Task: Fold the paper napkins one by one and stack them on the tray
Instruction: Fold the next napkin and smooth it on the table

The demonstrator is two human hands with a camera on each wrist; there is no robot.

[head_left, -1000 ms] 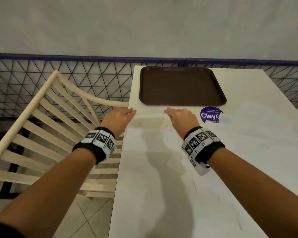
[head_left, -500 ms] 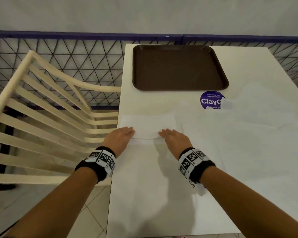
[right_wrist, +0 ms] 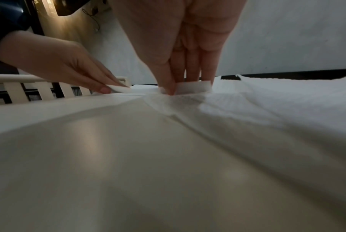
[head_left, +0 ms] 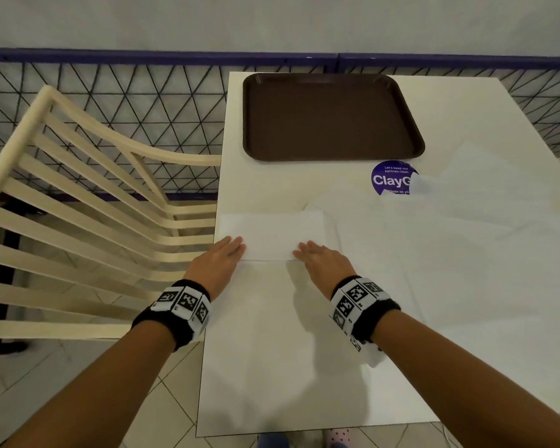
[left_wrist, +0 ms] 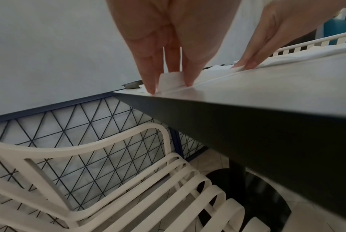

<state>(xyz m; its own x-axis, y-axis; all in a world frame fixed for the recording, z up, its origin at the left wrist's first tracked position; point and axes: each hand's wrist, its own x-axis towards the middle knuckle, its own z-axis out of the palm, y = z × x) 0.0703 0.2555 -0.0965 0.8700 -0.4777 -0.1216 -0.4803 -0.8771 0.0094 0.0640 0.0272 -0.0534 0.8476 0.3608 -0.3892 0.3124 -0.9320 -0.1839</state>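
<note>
A white paper napkin lies folded into a flat rectangle at the table's left edge, below the empty brown tray. My left hand pinches its near left corner; in the left wrist view the paper corner stands up between the fingertips. At the near right corner, my right hand pinches the napkin, and the right wrist view shows paper between thumb and fingers. Both hands are low against the table.
More unfolded white napkins are spread over the table's right half, partly covering a round blue sticker. A cream slatted chair stands close to the table's left edge. A wire-mesh railing runs behind the table.
Both hands have come back from just below the tray toward me, bringing the napkin's edge over onto itself. They now hold the near edge of the folded rectangle.
</note>
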